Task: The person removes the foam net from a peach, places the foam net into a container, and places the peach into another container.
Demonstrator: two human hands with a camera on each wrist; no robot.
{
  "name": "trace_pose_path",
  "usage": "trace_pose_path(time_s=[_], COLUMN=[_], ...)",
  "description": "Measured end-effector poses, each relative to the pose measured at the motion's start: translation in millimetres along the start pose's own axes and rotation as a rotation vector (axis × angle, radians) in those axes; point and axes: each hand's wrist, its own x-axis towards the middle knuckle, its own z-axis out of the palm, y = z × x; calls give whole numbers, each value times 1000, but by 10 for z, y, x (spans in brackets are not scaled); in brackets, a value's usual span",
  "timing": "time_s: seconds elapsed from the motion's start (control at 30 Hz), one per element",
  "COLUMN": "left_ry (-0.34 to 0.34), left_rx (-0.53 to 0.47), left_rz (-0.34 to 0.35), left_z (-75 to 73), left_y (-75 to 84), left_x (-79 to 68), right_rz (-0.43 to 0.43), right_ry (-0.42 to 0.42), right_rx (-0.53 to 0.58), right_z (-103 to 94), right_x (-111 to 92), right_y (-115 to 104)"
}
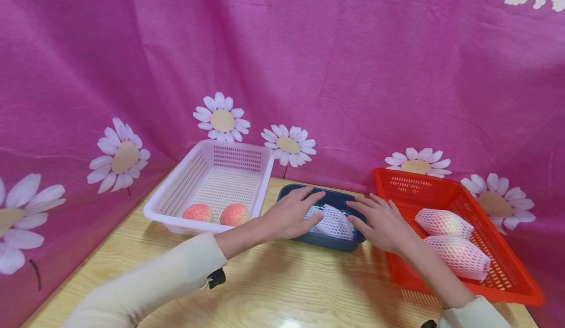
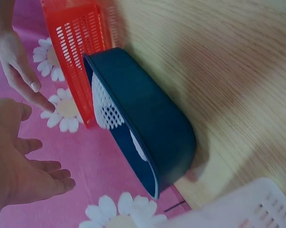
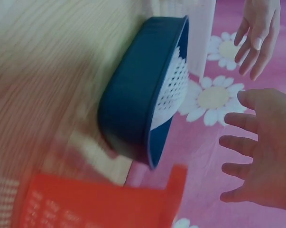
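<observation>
My left hand (image 1: 291, 216) hovers over the left side of a dark blue basin (image 1: 324, 241), fingers spread and holding nothing. Over the right side is my right hand (image 1: 383, 224), also with spread fingers and an empty palm. Inside the basin lie white foam net sleeves (image 1: 339, 221), partly hidden by the left hand; whether they contain anything I cannot tell. Both wrist views show the left hand (image 2: 26, 164) and the right hand (image 3: 266, 147) apart from the basin wall.
Left of the basin, a pale pink basket (image 1: 265, 176) holds two bare peaches (image 1: 197, 213). To the right, a red basket (image 1: 514, 274) contains two fruits in foam nets (image 1: 459, 257). A pink flowered cloth (image 1: 344, 73) hangs behind the wooden table (image 1: 265, 293).
</observation>
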Motion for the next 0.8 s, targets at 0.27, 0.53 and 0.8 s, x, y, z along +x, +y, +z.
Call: trace_pose_path(time_s=[0.27,0.53,0.8], left_ry=[-40,-50,-81], left_rx=[33,27,72], left_rz=[36,85,139], left_z=[156,262,386], left_y=[194,336,458], left_x=[113,179,264], right_rz=[64,105,125], right_ry=[-8,-28,-36], right_rx=[-15,-40,-75], right_z=[8,12,25], right_x=[-188,-309,-419], right_y=[232,453,667])
